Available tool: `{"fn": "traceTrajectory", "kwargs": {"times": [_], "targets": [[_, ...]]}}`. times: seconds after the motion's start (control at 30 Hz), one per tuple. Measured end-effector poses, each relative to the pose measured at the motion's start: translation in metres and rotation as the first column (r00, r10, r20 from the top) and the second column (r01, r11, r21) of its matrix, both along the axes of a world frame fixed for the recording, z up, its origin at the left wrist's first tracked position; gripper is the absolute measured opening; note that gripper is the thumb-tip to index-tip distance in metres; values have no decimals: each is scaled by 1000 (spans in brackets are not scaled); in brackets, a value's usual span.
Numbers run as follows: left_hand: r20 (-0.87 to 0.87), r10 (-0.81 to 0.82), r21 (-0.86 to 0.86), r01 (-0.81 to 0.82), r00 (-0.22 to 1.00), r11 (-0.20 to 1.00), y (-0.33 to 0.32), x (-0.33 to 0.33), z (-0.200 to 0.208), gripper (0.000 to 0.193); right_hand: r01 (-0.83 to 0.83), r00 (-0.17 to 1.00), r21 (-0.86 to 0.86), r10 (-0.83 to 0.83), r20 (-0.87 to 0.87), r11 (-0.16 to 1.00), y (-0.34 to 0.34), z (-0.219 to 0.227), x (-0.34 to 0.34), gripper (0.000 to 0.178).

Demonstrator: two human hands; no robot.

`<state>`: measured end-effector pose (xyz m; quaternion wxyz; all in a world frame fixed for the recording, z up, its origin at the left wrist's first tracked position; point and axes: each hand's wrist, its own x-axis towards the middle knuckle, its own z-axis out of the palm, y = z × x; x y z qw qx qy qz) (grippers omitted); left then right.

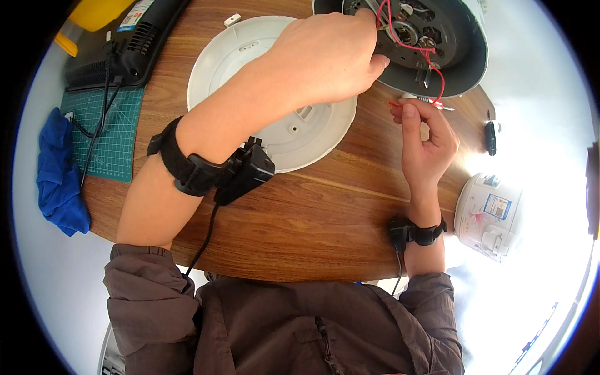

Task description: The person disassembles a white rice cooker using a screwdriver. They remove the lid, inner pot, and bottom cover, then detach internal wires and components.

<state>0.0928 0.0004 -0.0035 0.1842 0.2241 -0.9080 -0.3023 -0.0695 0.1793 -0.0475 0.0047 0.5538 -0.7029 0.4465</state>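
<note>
A round dark metal housing (465, 59) lies at the far right of the table, its inside showing electrical parts and red wires (442, 78). My left hand (331, 56) reaches across a white round plastic cover (312, 140) to the housing's left side. Its fingers are curled inward and mostly hidden, so what they grip cannot be made out. Below the housing, my right hand (428, 134) pinches the end of a red wire between thumb and forefinger. Just behind those fingers lies a thin tool with red and white on it (436, 104).
A black vented appliance (106, 59) rests on a green cutting mat (122, 131) at the left, near a blue cloth (59, 175). On the right are a white appliance with a floral print (487, 215) and a small black object (491, 137). A small white block (232, 19) lies beyond the cover.
</note>
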Motion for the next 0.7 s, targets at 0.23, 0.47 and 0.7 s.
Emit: {"fn": "traceTrajectory", "kwargs": {"times": [0.23, 0.47, 0.7], "targets": [[-4, 31, 8, -31, 1000, 1000, 0, 0, -2, 40, 9, 1000, 11, -9, 3, 1000, 0, 0, 0, 10], [-85, 33, -55, -37, 996, 998, 2, 2, -3, 37, -4, 999, 64, 6, -34, 998, 2, 3, 0, 18], [-19, 57, -23, -58, 998, 998, 1, -2, -4, 37, -6, 1000, 77, 8, -26, 997, 3, 5, 1, 18]]}}
